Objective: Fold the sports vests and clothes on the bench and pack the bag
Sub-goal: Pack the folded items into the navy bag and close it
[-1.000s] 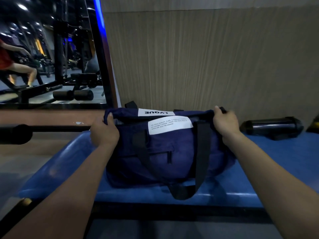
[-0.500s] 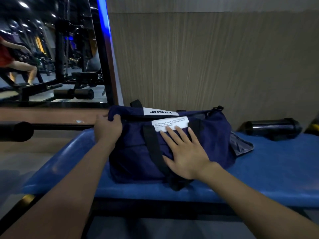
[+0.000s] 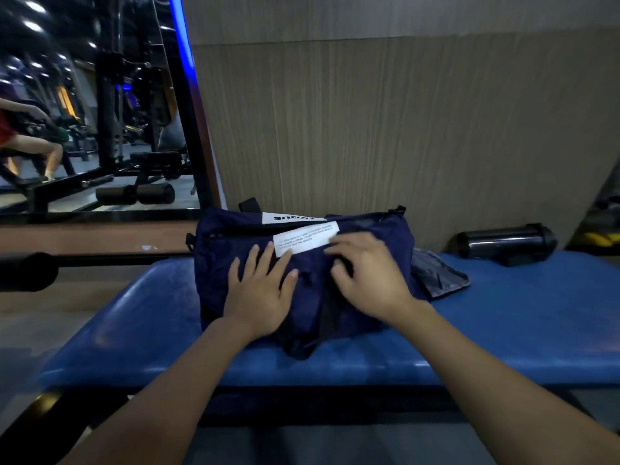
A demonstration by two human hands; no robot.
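At the upper left of the frame a mirror (image 3: pixel 94 112) reflects dim gym machines and a seated person's legs. Below it, at the left edge, a black padded bar (image 3: pixel 23 271) juts in.

The blue tabletop (image 3: pixel 151 317) runs across the middle of the frame, and the navy bag (image 3: pixel 372 229) sits on it at centre, against the wood-grain wall (image 3: pixel 402 129).

The left hand (image 3: pixel 260 286) lies flat on the bag's front left with fingers straight and spread, gripping nothing. Half a second ago it was curled over the bag's upper left corner; it has come down onto the front face.

A white label (image 3: pixel 288 217) on the bag's top edge shows upside-down black letters, with "VQUE" legible. Just below, a larger white patch (image 3: pixel 303 241) carries several lines of small print too fine to read.

The right hand (image 3: pixel 365 275) rests on the bag's front right, fingers loosely bent and blurred, its fingertips (image 3: pixel 330 241) touching the patch's right end; it holds nothing. Earlier it lay flat in the bag's middle with fingers splayed; it has shifted right.

A grey piece of fabric (image 3: pixel 439 275) pokes out from behind the bag's right end, lying on the tabletop as before. Farther right, a dark bottle (image 3: pixel 506 241) lies on its side by the wall, unmoved.
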